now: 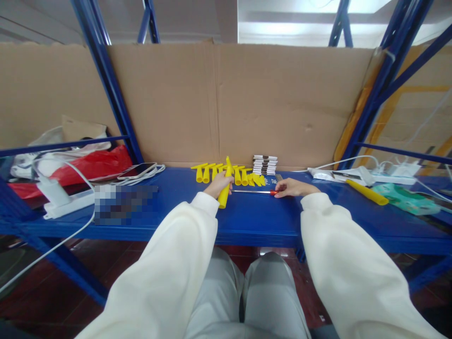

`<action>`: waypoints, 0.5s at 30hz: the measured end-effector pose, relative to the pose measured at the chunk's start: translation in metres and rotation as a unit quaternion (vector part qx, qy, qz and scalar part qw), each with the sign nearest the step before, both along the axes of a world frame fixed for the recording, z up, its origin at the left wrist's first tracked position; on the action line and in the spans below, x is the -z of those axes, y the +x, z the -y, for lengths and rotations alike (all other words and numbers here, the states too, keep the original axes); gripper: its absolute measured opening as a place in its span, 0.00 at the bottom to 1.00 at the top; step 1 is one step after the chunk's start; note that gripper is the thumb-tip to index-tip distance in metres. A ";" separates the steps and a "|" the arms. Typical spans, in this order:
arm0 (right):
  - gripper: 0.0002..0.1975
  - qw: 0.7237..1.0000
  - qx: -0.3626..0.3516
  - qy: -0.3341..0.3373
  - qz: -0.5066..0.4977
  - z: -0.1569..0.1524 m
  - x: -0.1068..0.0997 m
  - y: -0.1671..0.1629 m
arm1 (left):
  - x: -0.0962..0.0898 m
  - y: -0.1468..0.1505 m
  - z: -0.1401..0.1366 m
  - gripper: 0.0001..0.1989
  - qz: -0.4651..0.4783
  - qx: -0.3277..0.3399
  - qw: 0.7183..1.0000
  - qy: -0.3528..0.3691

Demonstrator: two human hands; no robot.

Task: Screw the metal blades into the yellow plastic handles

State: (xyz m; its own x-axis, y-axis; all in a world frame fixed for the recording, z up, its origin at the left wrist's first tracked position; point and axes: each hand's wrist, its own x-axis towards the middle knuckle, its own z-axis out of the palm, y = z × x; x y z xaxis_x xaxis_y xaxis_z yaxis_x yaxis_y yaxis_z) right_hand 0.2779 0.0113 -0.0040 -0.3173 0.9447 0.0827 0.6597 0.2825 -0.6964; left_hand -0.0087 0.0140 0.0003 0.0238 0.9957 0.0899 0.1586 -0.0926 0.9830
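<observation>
Blue shelf [261, 219], left fingers [230, 180] around yellow tube [223, 198], right fingers [282, 187] pinching red-ended rod [254, 191]

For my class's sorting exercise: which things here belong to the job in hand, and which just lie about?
Probably in use:
yellow piece in left hand;
red-handled tool in right hand;
row of yellow pieces.

Apparently lying about:
red plastic;
green packet;
left-side power strip.

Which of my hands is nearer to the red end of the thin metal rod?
Your right hand: it holds the red end. Your left hand is at the other end of the rod, gripping a yellow piece.
</observation>
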 end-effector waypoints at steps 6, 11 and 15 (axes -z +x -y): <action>0.18 0.996 -0.009 0.073 0.044 -0.007 0.005 0.005 | -0.004 -0.002 0.005 0.08 -0.055 0.019 0.997 -0.041; 0.17 0.992 -0.001 0.121 0.030 -0.018 0.010 0.015 | -0.005 -0.005 0.006 0.06 -0.073 0.029 0.994 -0.074; 0.16 0.981 0.051 0.178 0.062 -0.025 0.014 0.020 | -0.004 -0.005 0.006 0.07 -0.070 0.035 0.993 -0.091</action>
State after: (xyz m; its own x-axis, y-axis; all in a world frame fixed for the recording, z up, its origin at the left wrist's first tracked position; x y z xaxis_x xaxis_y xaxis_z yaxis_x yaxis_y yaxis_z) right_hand 0.2977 0.0364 -0.0177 -0.2512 0.8904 0.3796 0.7707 0.4212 -0.4781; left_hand -0.0142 0.0085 0.0041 0.0931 0.9905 -0.1010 0.2936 0.0697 0.9534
